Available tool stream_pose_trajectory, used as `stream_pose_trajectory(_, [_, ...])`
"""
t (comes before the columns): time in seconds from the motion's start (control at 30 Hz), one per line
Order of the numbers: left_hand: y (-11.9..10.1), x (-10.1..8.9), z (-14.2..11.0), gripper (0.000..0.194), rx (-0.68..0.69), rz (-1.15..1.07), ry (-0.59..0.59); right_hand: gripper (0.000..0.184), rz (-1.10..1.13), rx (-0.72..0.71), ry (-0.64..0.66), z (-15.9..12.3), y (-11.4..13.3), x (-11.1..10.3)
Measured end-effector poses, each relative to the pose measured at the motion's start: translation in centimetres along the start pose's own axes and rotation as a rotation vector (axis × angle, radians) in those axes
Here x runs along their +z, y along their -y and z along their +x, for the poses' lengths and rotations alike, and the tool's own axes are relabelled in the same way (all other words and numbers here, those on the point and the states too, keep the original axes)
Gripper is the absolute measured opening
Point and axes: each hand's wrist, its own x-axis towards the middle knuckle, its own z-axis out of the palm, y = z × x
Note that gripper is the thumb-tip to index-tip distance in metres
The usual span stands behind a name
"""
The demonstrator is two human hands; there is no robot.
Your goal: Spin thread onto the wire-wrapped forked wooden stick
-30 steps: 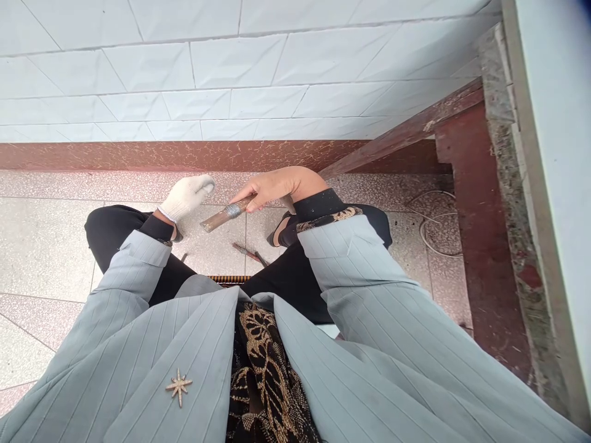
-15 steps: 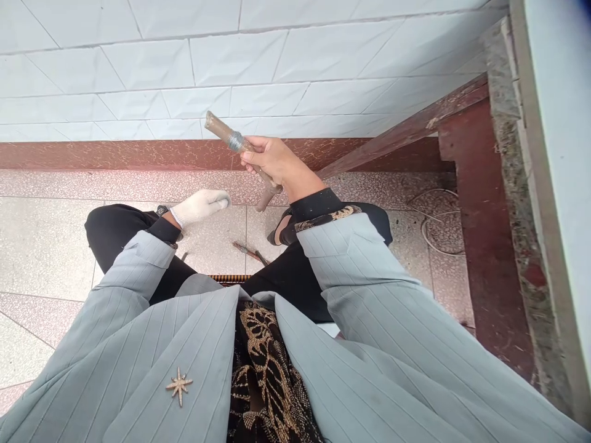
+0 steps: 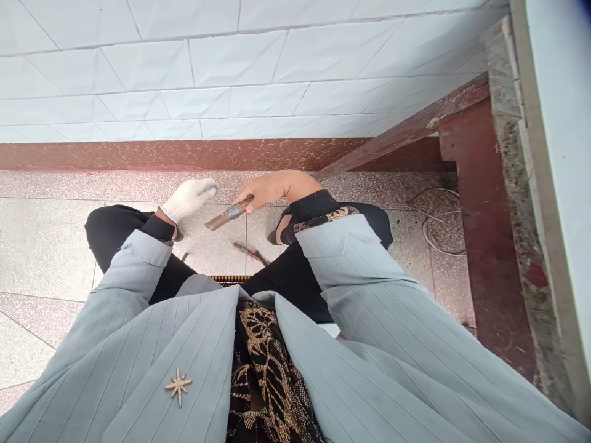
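Observation:
My right hand (image 3: 272,187) is bare and closed around a brown wooden stick (image 3: 219,220) with grey wire wound around it. The stick's free end points down and left over the floor; its other end is hidden under the hand. To its left, my left hand (image 3: 187,200) wears a white knitted glove. Its fingers are curled together, and whether anything is inside them cannot be seen. Below the stick, a rusty, thin tool (image 3: 247,249) lies on the floor between my feet, partly hidden by my trouser leg.
A white tiled wall (image 3: 235,58) with a red-brown base strip stands in front. On the right is a dark red wooden frame (image 3: 489,234), with a loose pale cable (image 3: 427,227) on the floor beside it. My black-clad knees (image 3: 115,231) flank the work area.
My right hand has lowered and turned, bringing the wire-bound end of the stick down towards me. The stick's forked lower end is now hidden. My gloved left hand has shifted slightly left and up.

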Motion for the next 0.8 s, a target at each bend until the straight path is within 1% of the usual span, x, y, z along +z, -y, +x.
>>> stream_pose_trajectory(0.03, [0.2,0.0,0.1,0.024,-0.008,-0.034,-0.016,0.048,0.056,-0.053,0.027,-0.5,0.0,-0.3])
stream_pose_trajectory(0.07, [0.3,0.0,0.1,0.023,-0.019,-0.076,-0.037,0.050,0.105,-0.100,-0.009,-1.0,0.1,-0.6])
stream_pose_trajectory(0.13, [0.3,0.2,0.2,0.021,-0.053,-0.177,-0.084,0.050,0.209,-0.154,-0.217,-2.0,0.1,-1.1])
stream_pose_trajectory(0.2, [0.0,0.4,0.2,0.022,-0.082,-0.258,-0.104,0.048,0.353,-0.152,-0.454,-2.4,0.1,-1.3])
stream_pose_trajectory(0.23, [-0.3,0.6,0.2,0.022,-0.089,-0.279,-0.098,0.047,0.437,-0.142,-0.551,-2.3,0.0,-1.2])
stream_pose_trajectory(0.3, [-0.9,0.8,0.1,0.022,-0.079,-0.288,-0.055,0.043,0.584,-0.124,-0.698,-1.8,0.0,-0.8])
stream_pose_trajectory(0.37, [-1.5,1.0,0.1,0.021,-0.052,-0.280,-0.016,0.037,0.688,-0.122,-0.785,-0.9,-0.1,-0.5])
stream_pose_trajectory(0.43, [-1.9,1.4,0.0,0.022,-0.020,-0.275,0.025,0.032,0.762,-0.128,-0.825,0.0,-0.1,-0.4])
stream_pose_trajectory(0.5, [-2.1,1.7,0.0,0.024,0.015,-0.257,0.066,0.031,0.751,-0.094,-0.854,0.7,-0.2,-0.4])
stream_pose_trajectory(0.57, [-2.2,2.0,-0.1,0.024,0.050,-0.212,0.095,0.035,0.616,0.008,-0.892,1.1,-0.5,-0.5])
stream_pose_trajectory(0.63, [-2.1,2.0,-0.1,0.024,0.083,-0.145,0.115,0.039,0.380,0.141,-0.910,1.4,-0.7,-0.5])
stream_pose_trajectory(0.7, [-2.0,1.7,-0.2,0.024,0.093,-0.073,0.103,0.042,0.114,0.275,-0.846,1.5,-1.0,-0.6])
stream_pose_trajectory(0.77, [-1.8,1.2,-0.3,0.024,0.073,-0.018,0.054,0.042,-0.098,0.365,-0.701,1.5,-1.2,-0.5])
stream_pose_trajectory(0.8, [-1.6,0.8,-0.3,0.023,0.054,-0.002,0.022,0.041,-0.150,0.365,-0.615,1.5,-1.3,-0.5])
